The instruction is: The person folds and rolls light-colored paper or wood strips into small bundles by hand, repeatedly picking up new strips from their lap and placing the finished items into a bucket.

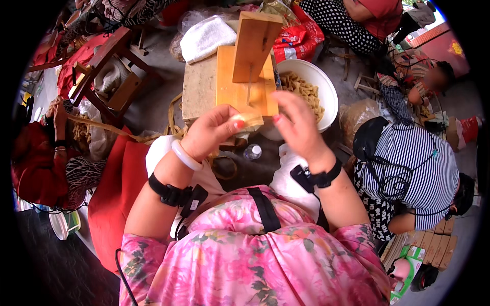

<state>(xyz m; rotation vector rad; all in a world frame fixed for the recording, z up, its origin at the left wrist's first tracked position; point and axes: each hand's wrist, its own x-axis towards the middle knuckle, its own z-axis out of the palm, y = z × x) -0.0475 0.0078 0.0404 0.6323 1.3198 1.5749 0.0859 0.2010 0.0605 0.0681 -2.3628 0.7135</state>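
Note:
My left hand (210,132) pinches a small pale yellow folded piece (250,121) between thumb and fingers, in front of a wooden stand. My right hand (300,128) is blurred, its fingers apart beside the stand's right front corner, and nothing shows in it. The stand has a flat wooden base board (229,91) and an upright wooden block (254,46). A thin metal rod (249,90) shows in front of the block. Right of the stand, a white basin (332,95) holds many tan folded pieces (304,90).
A folded white towel (208,38) lies behind the stand. Tan strips (172,114) hang at its left. A clear plastic bottle (253,152) stands below, between my knees. People sit close by, one in red (42,164) at left, one in stripes (413,164) at right.

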